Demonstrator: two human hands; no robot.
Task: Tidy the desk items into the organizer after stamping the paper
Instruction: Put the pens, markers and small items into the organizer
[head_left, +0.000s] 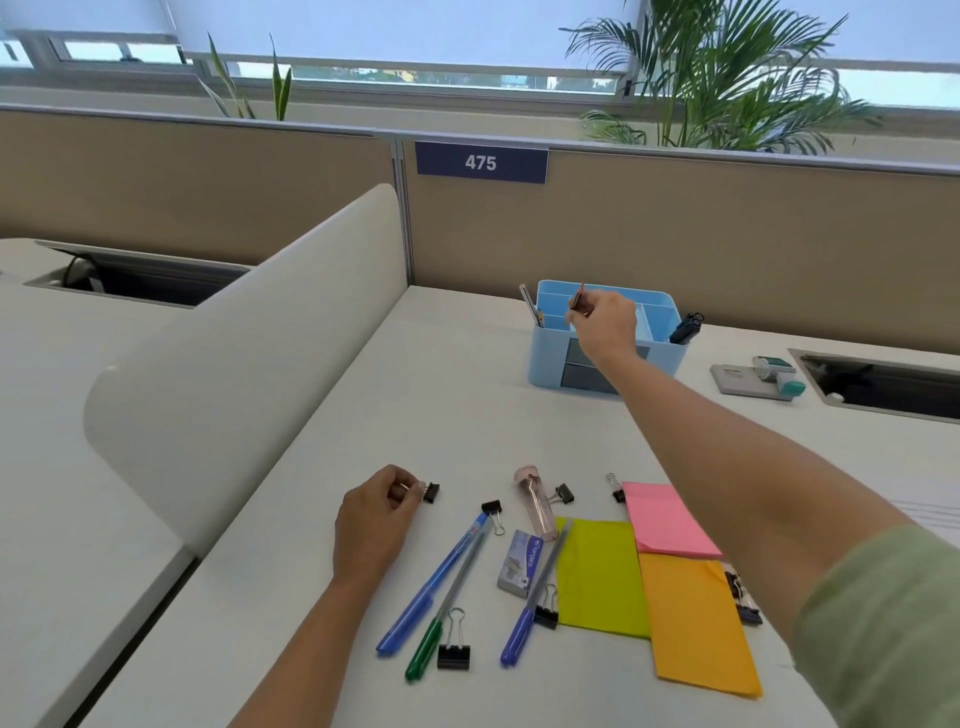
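1. The left hand (379, 512) rests on the tabletop (467, 415) toward its near-left part. Its fingers (410, 491) are curled and pinch the wire handles of a black binder clip (430, 491), whose body sticks out just to the right of the fingertips, on the surface.
2. The right hand (605, 327) is stretched out to the far edge, above the light blue organizer (545, 364). Its fingers are drawn narrow around a small brownish item (576, 299), held upright over the organizer's back compartments. What the item is cannot be told.
3. The organizer stands near the far edge, against the partition. A pen (530, 306) leans in its left compartment and a dark object (685, 327) sticks out of its right end.
4. Right of the organizer, a stamp (776, 370) lies on a grey pad (737, 382).
5. Between the two hands, toward the near edge, lie loose things:
   - a blue pen (441, 577) and a green-capped pen (441, 608) side by side;
   - a third pen (537, 592) across a staple box (519, 564);
   - a pink transparent tube (535, 501);
   - several more black clips, scattered among them.
6. Pink (665, 519), yellow-green (597, 577) and orange (696, 623) note pads lie touching each other under the right forearm.
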